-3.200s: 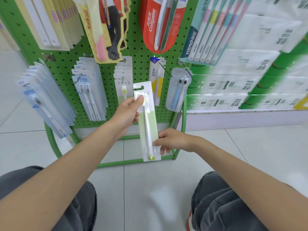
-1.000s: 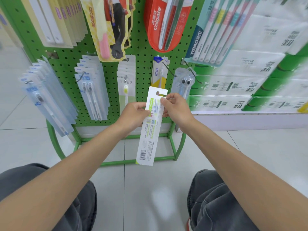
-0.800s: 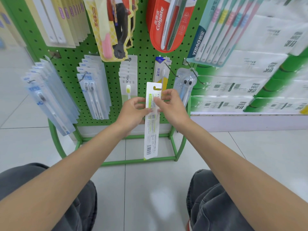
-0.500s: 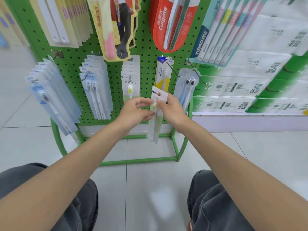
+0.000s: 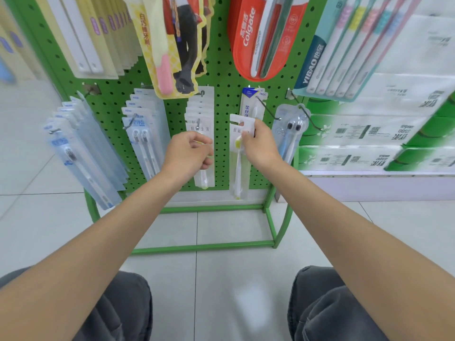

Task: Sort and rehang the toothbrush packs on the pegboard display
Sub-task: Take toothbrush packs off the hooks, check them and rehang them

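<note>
1 toothbrush (image 5: 237, 172) in clear pack (image 5: 235, 131), right fingers (image 5: 259, 126) pinching it, left fingers (image 5: 207, 152) loosely curled

At pegboard (image 5: 222, 99) lower row: loose pack (image 5: 236, 126) in right hand (image 5: 261, 146), between hung stack (image 5: 200, 112) to its left and twin pack (image 5: 293, 126) near right edge. Left hand (image 5: 188, 155) in front of the stack.

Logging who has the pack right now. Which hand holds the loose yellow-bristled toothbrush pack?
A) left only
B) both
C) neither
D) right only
D: the right hand pinches the toothbrush pack near its hang hole; the left hand is apart from it, in front of the hanging stack.
</note>
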A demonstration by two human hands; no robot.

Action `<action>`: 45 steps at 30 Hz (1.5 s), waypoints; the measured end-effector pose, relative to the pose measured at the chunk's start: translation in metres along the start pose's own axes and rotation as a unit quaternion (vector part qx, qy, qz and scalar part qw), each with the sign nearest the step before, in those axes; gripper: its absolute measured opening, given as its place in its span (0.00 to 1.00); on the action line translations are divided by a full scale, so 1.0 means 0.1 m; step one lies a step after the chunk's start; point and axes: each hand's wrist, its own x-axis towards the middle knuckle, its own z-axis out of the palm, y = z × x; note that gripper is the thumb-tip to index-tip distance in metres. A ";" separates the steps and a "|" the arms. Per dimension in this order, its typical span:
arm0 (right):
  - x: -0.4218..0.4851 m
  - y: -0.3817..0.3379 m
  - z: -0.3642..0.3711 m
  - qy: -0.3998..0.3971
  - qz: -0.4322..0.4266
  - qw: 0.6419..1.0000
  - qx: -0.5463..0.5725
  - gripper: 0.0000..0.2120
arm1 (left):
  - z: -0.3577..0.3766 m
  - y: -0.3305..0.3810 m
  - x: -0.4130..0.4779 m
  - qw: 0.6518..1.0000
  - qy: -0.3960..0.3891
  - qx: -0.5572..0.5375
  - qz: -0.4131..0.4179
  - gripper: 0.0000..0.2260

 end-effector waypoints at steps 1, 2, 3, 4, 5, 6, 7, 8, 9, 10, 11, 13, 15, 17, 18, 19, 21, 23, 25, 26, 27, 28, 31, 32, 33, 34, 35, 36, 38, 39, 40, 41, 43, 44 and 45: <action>0.09 -0.02 0.01 0.002 -0.003 1.000 -0.003 0.11 | -0.01 0.01 0.03 1.000 0.003 0.013 0.010 0.04; 0.17 -0.04 0.02 0.005 -0.005 1.000 -0.008 0.11 | -0.03 0.01 0.06 1.000 0.006 0.021 0.016 0.03; 0.25 -0.06 0.03 0.007 -0.007 1.000 -0.009 0.11 | -0.03 0.02 0.09 0.999 0.011 0.025 0.020 0.03; 0.32 -0.08 0.04 0.007 -0.007 1.000 -0.007 0.10 | -0.04 0.01 0.12 0.999 0.015 0.025 0.022 0.04; 0.40 -0.10 0.07 0.005 -0.007 1.000 -0.001 0.11 | -0.04 0.01 0.15 0.999 0.019 0.023 0.023 0.06; 0.48 -0.11 0.10 0.004 -0.009 1.000 0.008 0.12 | -0.03 0.02 0.17 0.999 0.022 0.021 0.024 0.07; 0.54 -0.12 0.15 0.006 -0.013 1.000 0.021 0.14 | -0.04 0.02 0.18 0.999 0.026 0.018 0.023 0.08; 0.60 -0.13 0.18 0.012 -0.016 0.999 0.036 0.16 | -0.04 0.03 0.19 0.999 0.028 0.015 0.020 0.08; 0.65 -0.12 0.22 0.021 -0.022 0.998 0.051 0.15 | -0.05 0.03 0.21 0.999 0.027 0.012 0.017 0.08; 0.70 -0.10 0.27 0.029 -0.027 0.997 0.064 0.14 | -0.06 0.04 0.22 1.000 0.024 0.010 0.017 0.08; 0.74 -0.07 0.30 0.034 -0.037 0.996 0.069 0.13 | -0.08 0.04 0.23 1.000 0.021 0.009 0.018 0.08; 0.80 -0.01 0.35 0.031 -0.048 0.997 0.052 0.08 | -0.09 0.05 0.25 0.999 0.018 0.011 0.026 0.07; 0.86 0.04 0.37 0.027 -0.051 0.997 0.049 0.05 | -0.09 0.04 0.26 0.999 0.019 0.017 0.031 0.06; 0.90 0.04 0.37 0.015 -0.063 0.996 0.056 0.05 | -0.08 0.03 0.26 0.999 0.017 0.022 0.034 0.06; 0.92 0.02 0.36 0.004 -0.072 0.996 0.061 0.06 | -0.07 0.03 0.26 0.999 0.016 0.023 0.036 0.07; 0.94 0.01 0.37 -0.005 -0.078 0.995 0.070 0.07 | -0.07 0.03 0.25 0.999 0.015 0.023 0.036 0.07; 0.97 -0.01 0.39 0.001 -0.081 0.993 0.081 0.08 | -0.07 0.03 0.25 0.999 0.016 0.021 0.035 0.07; 0.99 -0.03 0.41 0.018 -0.078 0.993 0.090 0.08 | -0.07 0.03 0.25 0.999 0.014 0.021 0.035 0.06; 0.99 -0.04 0.42 0.015 -0.082 0.992 0.098 0.08 | -0.07 0.03 0.24 0.999 0.011 0.020 0.035 0.06; 0.99 -0.06 0.43 0.003 -0.086 0.991 0.106 0.08 | -0.07 0.02 0.24 0.999 0.010 0.019 0.035 0.06; 0.98 -0.07 0.43 -0.010 -0.092 0.989 0.115 0.08 | -0.07 0.02 0.24 0.999 0.010 0.019 0.035 0.06; 0.98 -0.08 0.44 -0.020 -0.098 0.988 0.122 0.08 | -0.07 0.02 0.23 0.999 0.010 0.018 0.035 0.06; 0.96 -0.10 0.46 -0.043 -0.104 0.986 0.121 0.10 | -0.07 0.02 0.23 0.999 0.010 0.013 0.034 0.06; 0.96 -0.10 0.47 -0.049 -0.104 0.985 0.126 0.11 | -0.07 0.02 0.24 0.999 0.011 0.011 0.033 0.06; 0.96 -0.10 0.48 -0.055 -0.102 0.985 0.131 0.11 | -0.07 0.02 0.24 0.999 0.011 0.009 0.031 0.06; 0.96 -0.10 0.49 -0.060 -0.099 0.984 0.138 0.11 | -0.06 0.02 0.24 0.999 0.011 0.008 0.030 0.06; 0.97 -0.10 0.51 -0.064 -0.094 0.984 0.139 0.11 | -0.06 0.02 0.25 0.999 0.011 0.010 0.031 0.06; 1.00 -0.09 0.54 -0.064 -0.089 0.984 0.137 0.11 | -0.06 0.02 0.25 0.999 0.010 0.012 0.032 0.06; 1.04 -0.06 0.58 -0.066 -0.079 0.986 0.128 0.12 | -0.05 0.01 0.25 0.999 0.009 0.016 0.034 0.07; 1.06 -0.05 0.59 -0.070 -0.072 0.987 0.128 0.12 | -0.06 0.01 0.25 0.999 0.009 0.017 0.035 0.07; 1.07 -0.04 0.60 -0.070 -0.066 0.987 0.131 0.12 | -0.06 0.01 0.25 0.999 0.009 0.017 0.035 0.07; 1.07 -0.04 0.59 -0.063 -0.060 0.988 0.130 0.13 | -0.06 0.01 0.25 0.999 0.008 0.017 0.036 0.06; 1.07 -0.05 0.56 -0.024 -0.055 0.990 0.130 0.13 | -0.06 0.01 0.25 0.999 0.008 0.017 0.037 0.06; 1.08 -0.05 0.55 0.003 -0.057 0.990 0.126 0.13 | -0.06 0.01 0.25 0.999 0.009 0.017 0.038 0.06; 1.09 -0.05 0.54 0.026 -0.060 0.991 0.118 0.13 | -0.06 0.01 0.25 0.999 0.009 0.018 0.038 0.06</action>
